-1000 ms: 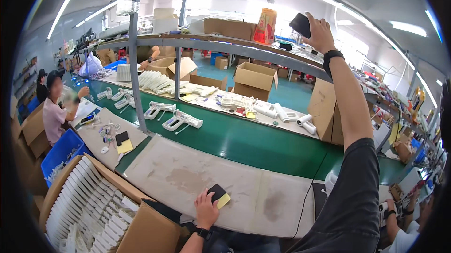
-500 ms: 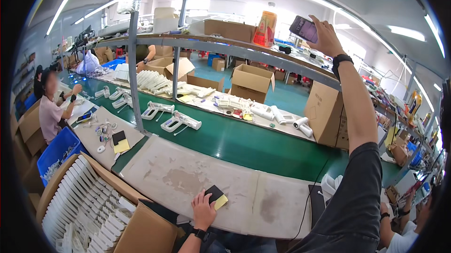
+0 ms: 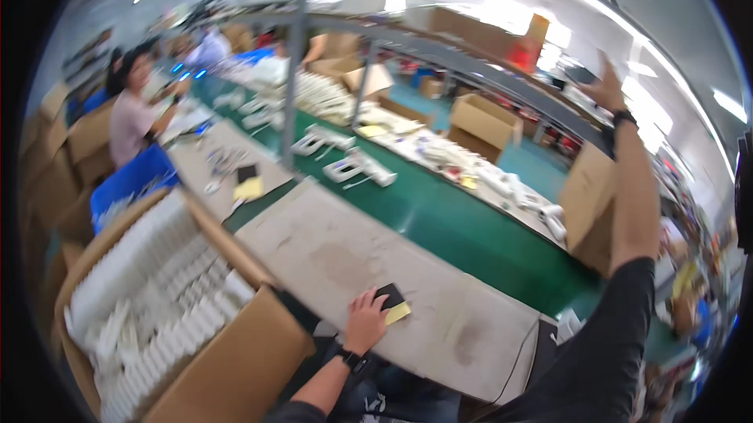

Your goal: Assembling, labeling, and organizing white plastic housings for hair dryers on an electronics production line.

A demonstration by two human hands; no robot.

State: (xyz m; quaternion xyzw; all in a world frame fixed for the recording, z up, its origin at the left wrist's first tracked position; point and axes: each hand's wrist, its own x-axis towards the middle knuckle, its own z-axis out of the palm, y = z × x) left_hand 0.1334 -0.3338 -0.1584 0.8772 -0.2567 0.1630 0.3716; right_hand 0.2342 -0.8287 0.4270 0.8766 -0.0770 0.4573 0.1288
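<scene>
My left hand (image 3: 366, 321) lies on the grey-brown work board (image 3: 314, 227), fingers spread and touching the near-left edge of a flat black square piece (image 3: 389, 296) with a yellow strip (image 3: 398, 313). My right hand (image 3: 605, 92) is raised at the shelf on the upper right, smeared by motion, with its fingers apart. Just left of it is a dark phone (image 3: 579, 73); whether the fingers still touch it is hard to make out. White gun-shaped plastic casings (image 3: 361, 168) lie on the green belt beyond the board.
An open carton (image 3: 227, 368) packed with white plastic parts stands at left, beside a blue bin (image 3: 133, 187). A co-worker (image 3: 137, 113) sits at far left. A metal post (image 3: 294, 85) and shelf rail (image 3: 423, 50) cross above the belt. A cable (image 3: 524, 352) hangs at right.
The view has swung left, shifting the scene rightward. My right hand held the phone up with its screen showing; now its fingers are spread beside the phone. My left hand stays at the black piece.
</scene>
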